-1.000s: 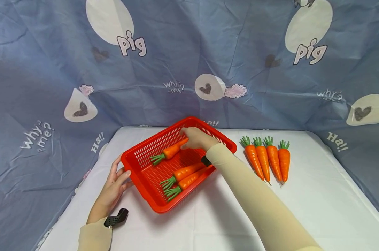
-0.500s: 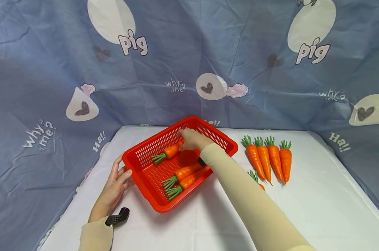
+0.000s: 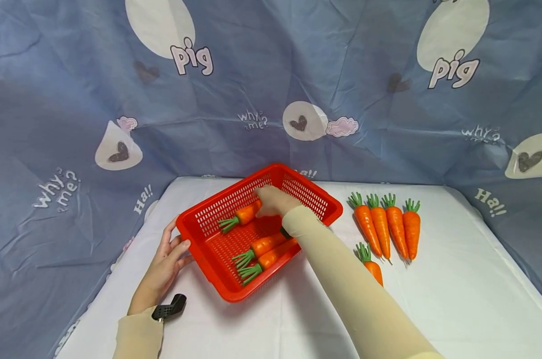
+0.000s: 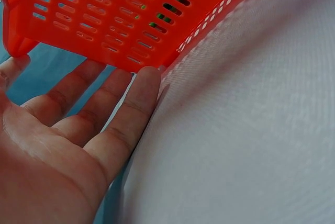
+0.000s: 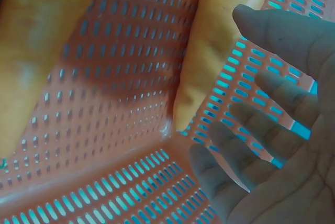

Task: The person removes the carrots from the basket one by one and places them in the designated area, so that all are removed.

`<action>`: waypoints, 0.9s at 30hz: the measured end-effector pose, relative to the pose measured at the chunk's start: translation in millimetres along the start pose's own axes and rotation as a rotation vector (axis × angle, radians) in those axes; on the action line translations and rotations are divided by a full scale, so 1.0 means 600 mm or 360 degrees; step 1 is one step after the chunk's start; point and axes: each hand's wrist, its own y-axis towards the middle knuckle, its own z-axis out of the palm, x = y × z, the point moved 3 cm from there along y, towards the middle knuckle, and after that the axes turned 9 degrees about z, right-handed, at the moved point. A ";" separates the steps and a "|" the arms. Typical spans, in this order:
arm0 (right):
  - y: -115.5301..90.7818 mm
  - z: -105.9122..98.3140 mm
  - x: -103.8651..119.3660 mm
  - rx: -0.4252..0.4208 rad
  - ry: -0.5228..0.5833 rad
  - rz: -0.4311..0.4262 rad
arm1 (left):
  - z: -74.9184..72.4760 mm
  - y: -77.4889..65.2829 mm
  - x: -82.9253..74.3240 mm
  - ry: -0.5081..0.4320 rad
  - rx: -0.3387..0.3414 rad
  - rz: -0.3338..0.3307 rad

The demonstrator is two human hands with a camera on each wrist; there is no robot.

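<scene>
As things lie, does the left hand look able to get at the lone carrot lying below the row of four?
Probably not directly: the left hand rests against the red basket, and basket and right arm lie between it and the lone carrot.

You face a table under a white cloth, lit evenly. Behind its far edge and past both side edges hangs a creased blue sheet printed with white ovals, dark hearts, pink clouds and words such as "pig" and "why me?".
</scene>
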 end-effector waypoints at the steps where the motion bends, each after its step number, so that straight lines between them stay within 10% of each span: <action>1: -0.001 0.001 0.001 0.0006 -0.0004 0.0002 | 0.000 0.000 0.000 0.0004 0.0000 -0.0002; 27: 0.008 0.030 -0.002 0.0083 0.0171 0.0091 | -0.002 0.001 0.004 -0.0061 0.0016 0.0051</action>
